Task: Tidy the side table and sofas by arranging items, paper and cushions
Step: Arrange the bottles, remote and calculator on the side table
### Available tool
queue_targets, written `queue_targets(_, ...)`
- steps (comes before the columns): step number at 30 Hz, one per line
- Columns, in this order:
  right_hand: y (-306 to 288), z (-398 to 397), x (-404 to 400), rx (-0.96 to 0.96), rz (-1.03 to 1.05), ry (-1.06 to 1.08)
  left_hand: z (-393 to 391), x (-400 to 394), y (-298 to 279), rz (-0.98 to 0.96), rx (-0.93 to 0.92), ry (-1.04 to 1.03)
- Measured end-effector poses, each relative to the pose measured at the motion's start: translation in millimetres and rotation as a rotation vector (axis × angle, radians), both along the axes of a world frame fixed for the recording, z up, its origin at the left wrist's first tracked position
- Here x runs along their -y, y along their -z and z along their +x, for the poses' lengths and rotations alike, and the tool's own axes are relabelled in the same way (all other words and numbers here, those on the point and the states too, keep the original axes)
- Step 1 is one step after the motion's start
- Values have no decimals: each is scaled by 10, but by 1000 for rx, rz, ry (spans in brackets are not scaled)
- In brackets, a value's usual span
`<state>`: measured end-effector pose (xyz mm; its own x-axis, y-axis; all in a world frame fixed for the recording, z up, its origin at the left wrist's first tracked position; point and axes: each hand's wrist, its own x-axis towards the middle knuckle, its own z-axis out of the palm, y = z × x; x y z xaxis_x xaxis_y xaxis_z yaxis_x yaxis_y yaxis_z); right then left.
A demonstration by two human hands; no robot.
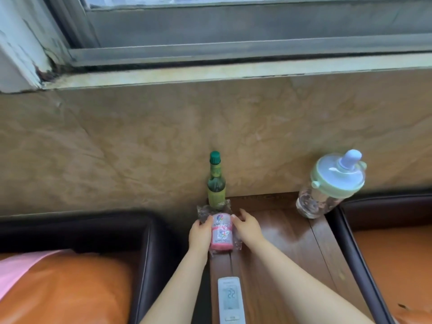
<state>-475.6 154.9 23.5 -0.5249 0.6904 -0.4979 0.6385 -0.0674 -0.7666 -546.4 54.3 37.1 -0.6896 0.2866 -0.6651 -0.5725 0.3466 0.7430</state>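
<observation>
This looks like a home sitting room. A narrow wooden side table (280, 242) stands between two dark-framed sofas (140, 230) with orange cushions (70, 288), against a marbled wall below a worn window (233, 31). Household things sit on the table: an air-conditioner remote (231, 300), a green bottle (216, 183) and a spouted drinking bottle (332, 183).

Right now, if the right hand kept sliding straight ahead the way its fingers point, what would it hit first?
Probably the green bottle. The right hand points up and slightly left past the pink packet it holds; the bottle stands just beyond, against the wall. Depth is unclear, so the fingers may pass it and meet the wall.
</observation>
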Motion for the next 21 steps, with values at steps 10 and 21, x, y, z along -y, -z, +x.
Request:
queue_targets(10, -338, 540, 225, 38, 199, 2, 373, 294, -412, -218, -371, 163)
queue_targets(21, -1214, 1427, 739, 94, 473, -280, 1268, 677, -1064, -455, -980, 759)
